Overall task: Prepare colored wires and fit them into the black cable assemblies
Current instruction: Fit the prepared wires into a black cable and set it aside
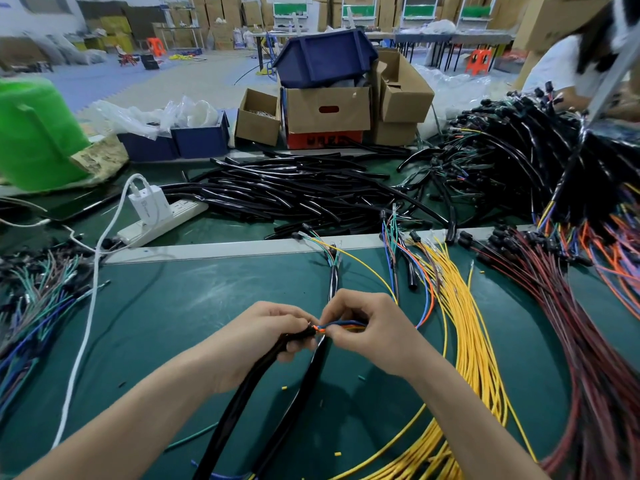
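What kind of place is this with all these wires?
Probably a factory workshop where cables are put together. A heap of black tubes lies on the green bench, bundles of yellow wires lie ready, and cardboard boxes are stacked behind.

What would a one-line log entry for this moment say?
left hand: grips black flexible cable sleeve | right hand: pinches blue, orange and yellow wires at sleeve mouth | surface: green work mat

The left hand (266, 336) hides the mouth of the black tube (239, 400), so the depth of the colored wires (332, 326) inside cannot be told. Right of the tube, the red wires (588, 375) blur and run off-frame.
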Tool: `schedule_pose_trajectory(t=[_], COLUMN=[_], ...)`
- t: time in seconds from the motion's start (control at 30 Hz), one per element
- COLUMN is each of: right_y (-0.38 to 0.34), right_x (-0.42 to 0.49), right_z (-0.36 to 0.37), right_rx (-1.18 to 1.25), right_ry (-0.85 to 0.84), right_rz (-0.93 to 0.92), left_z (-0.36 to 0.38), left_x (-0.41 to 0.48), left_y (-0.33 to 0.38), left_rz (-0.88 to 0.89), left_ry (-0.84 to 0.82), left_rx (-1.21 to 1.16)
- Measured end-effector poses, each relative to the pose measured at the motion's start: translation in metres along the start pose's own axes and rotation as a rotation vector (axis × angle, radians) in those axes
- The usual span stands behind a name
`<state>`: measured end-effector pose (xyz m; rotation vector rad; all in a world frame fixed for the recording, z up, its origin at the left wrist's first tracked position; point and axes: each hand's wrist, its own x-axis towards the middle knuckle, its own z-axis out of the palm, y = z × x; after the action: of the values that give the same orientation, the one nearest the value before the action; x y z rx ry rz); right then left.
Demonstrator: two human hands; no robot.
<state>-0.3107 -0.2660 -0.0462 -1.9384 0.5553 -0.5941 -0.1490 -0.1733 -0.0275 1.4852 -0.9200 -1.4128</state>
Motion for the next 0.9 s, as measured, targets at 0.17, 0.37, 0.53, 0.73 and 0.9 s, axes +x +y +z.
schedule_pose_trajectory(t=[0.17,0.37,0.53,0.73,0.9], right_y=[0.0,0.001,0.002,0.002,0.001], right_x=[0.0,0.001,0.0,0.001,0.001], right_z=[-0.001,-0.007,-0.008,-0.006,-0.004], right_rx=[0.027,0.085,0.077,0.084,-0.013], right_ry=[-0.039,-0.109,-0.141,-0.101,0.002], right_rz=[0.005,0.057,0.069,0.049,-0.041], left_z=[-0.007,-0.009,-0.011,-0.013,-0.016], left_x=[-0.003,-0.001,-0.001,0.0,0.002], left_y=[-0.001,0.002,-0.002,-0.003,-0.003], left_rz=[-0.003,0.033,0.038,0.046,0.051], left_ry=[-0.121,-0.153,-0.227,-0.281,-0.263], left_rx=[0.182,0.288,0.223,0.132,0.109])
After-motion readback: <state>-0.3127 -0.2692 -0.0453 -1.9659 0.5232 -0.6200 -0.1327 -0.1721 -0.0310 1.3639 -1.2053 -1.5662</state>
